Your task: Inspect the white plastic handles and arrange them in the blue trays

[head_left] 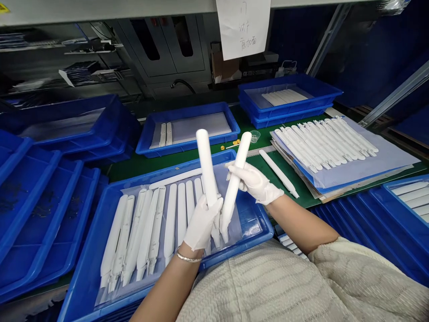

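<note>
My left hand [202, 221], in a white glove, is closed round the lower part of a long white plastic piece [206, 165] that stands nearly upright. My right hand [256, 182], also gloved, grips a second white plastic piece [236, 172] near its middle; it leans right at the top. The two pieces come close together at their lower ends, above a blue tray [90, 264]. In that tray several more white pieces [147, 235] lie side by side on a clear sheet.
Empty blue trays [40, 214] are stacked at the left. A blue tray [187, 129] behind holds two pieces. At the right, several white pieces [323, 141] lie on stacked sheets, and one loose piece [278, 172] lies on the green mat. More blue trays [288, 98] stand behind.
</note>
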Demonstrator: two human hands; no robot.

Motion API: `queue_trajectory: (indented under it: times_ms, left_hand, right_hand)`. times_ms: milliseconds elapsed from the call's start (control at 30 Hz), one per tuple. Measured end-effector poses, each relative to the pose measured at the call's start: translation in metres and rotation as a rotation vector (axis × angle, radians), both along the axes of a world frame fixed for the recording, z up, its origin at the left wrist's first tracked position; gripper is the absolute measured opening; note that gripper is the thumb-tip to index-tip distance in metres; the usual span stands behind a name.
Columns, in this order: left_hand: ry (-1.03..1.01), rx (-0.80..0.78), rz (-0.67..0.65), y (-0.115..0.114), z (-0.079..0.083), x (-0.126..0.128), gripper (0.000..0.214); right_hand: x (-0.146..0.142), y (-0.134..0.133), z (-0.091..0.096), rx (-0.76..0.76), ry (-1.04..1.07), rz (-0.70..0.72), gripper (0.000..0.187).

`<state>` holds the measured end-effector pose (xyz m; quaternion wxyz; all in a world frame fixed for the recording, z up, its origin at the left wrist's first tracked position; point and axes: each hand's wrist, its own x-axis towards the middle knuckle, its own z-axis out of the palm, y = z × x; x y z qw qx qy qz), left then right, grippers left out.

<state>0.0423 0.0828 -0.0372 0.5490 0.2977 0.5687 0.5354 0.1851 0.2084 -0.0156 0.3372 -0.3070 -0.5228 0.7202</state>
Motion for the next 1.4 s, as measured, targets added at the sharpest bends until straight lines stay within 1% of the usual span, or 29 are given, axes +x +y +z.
queue_trajectory:
  times_ms: [33,100,167,233,333,467,633,767,1000,1100,1200,1300,1400]
  left_hand:
    - [-0.001,-0.014,0.012,0.000,-0.001,-0.001,0.042]
    - [-0.007,-0.038,0.017,0.001,-0.003,-0.003,0.036]
    - [-0.060,-0.040,0.015,0.000,-0.004,-0.003,0.032]
    - [-0.166,-0.014,-0.001,0.000,-0.004,-0.002,0.030]
    - [-0.271,0.017,-0.068,-0.001,-0.003,0.003,0.031]
    - [-0.297,-0.035,-0.159,-0.002,-0.002,0.006,0.040]
    - [-0.296,-0.054,-0.264,-0.005,-0.007,0.004,0.047]
    - [-0.267,-0.066,-0.286,-0.005,-0.007,0.004,0.055]
    - [-0.228,-0.059,-0.328,-0.004,-0.005,0.005,0.076]
    - [-0.226,-0.075,-0.332,-0.004,-0.004,0.005,0.082]
    - [-0.226,-0.086,-0.331,-0.005,-0.004,0.005,0.075]
    - [-0.217,-0.073,-0.340,-0.007,-0.005,0.004,0.060]
    - [-0.197,-0.046,-0.363,-0.010,-0.010,0.002,0.049]
  right_hand:
    - [0.002,0.001,0.000,-0.019,0.003,-0.016,0.041]
    - [0.003,0.003,0.002,-0.045,-0.021,0.009,0.042]
    - [0.002,0.003,0.004,-0.072,-0.037,0.077,0.045]
    - [-0.001,0.002,0.004,-0.097,-0.023,0.151,0.046]
    - [-0.006,0.001,0.001,-0.111,-0.005,0.229,0.045]
    - [-0.009,0.001,-0.005,-0.130,-0.037,0.252,0.044]
    - [-0.009,0.002,-0.010,-0.077,-0.064,0.276,0.040]
    - [-0.008,0.003,-0.010,-0.060,-0.093,0.295,0.040]
    - [-0.007,0.002,-0.008,-0.027,-0.148,0.314,0.041]
    - [-0.006,0.000,-0.006,0.004,-0.161,0.304,0.041]
    - [-0.006,-0.001,-0.004,0.048,-0.199,0.291,0.042]
    - [-0.006,-0.003,-0.003,0.080,-0.246,0.303,0.042]
    - [-0.007,-0.002,0.001,0.149,-0.281,0.251,0.042]
